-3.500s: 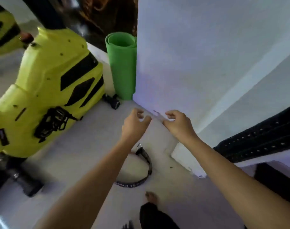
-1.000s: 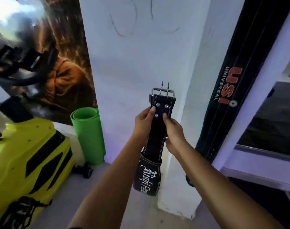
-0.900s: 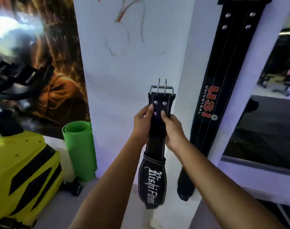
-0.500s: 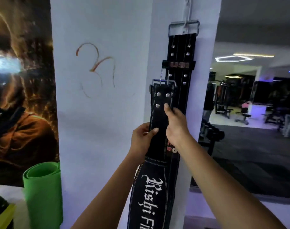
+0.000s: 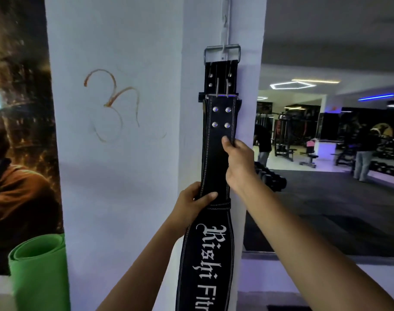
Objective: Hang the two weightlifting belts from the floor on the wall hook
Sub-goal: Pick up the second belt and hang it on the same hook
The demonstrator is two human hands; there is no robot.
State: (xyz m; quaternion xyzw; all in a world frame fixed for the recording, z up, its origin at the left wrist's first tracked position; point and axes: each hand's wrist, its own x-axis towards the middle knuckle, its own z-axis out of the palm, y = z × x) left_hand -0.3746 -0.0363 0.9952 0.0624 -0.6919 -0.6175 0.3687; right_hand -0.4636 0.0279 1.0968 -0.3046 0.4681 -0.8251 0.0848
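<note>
Nearest the camera, two bare forearms reach up to a black leather belt [image 5: 216, 167] with white stitching along its edges and white gothic lettering on its wide, curved lower section. Left hand [image 5: 191, 204] is clenched on the belt's left edge just above the lettered section, thumb across the front face and the other fingers behind. Right hand [image 5: 238, 163] grips the right edge higher up, thumb tip [image 5: 225, 140] pressed on the front just below four round metal rivets. Two thin metal prongs [image 5: 221, 87] stand upright at the belt's top end. Directly behind it, a second black belt [image 5: 220, 75], also riveted, hangs flat against the white pillar [image 5: 128, 153] by its rectangular steel buckle [image 5: 221, 53], which sits on a white wall hook [image 5: 224, 50]. A rolled green foam mat [image 5: 40, 272] stands upright at lower left. Farther right, a dim gym floor with machines is visible.
</note>
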